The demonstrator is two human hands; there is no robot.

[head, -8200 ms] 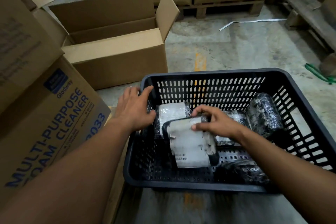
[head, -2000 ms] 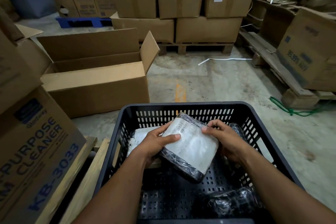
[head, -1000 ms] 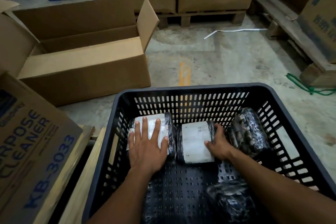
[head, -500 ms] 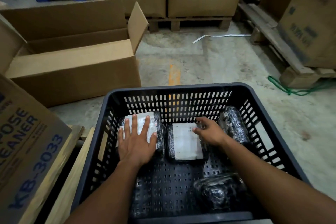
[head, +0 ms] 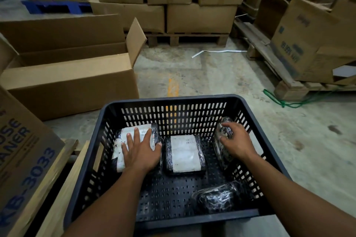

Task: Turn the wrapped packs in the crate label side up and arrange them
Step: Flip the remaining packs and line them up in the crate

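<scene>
A black slotted crate [head: 173, 100] holds several black-wrapped packs. The far-left pack [head: 133, 132] lies white label up, and my left hand [head: 141, 152] rests flat on it with fingers spread. The middle pack [head: 185, 154] lies label up beside it, untouched. My right hand [head: 236, 141] curls over a dark pack [head: 223, 150] that leans on edge against the crate's right wall; no label shows on it. Another dark pack [head: 215, 198] lies at the near right with no label showing.
An open cardboard box [head: 73, 81] sits on the floor to the left, a printed carton [head: 23, 150] nearer left. Stacked cartons on a wooden pallet [head: 188, 38] stand behind, more cartons on pallets at right. A green cord [head: 279, 102] lies on the concrete floor.
My right hand has left the middle labelled pack and moved right onto the dark pack by the crate's right wall. My left hand stays pressed on the far-left pack.
</scene>
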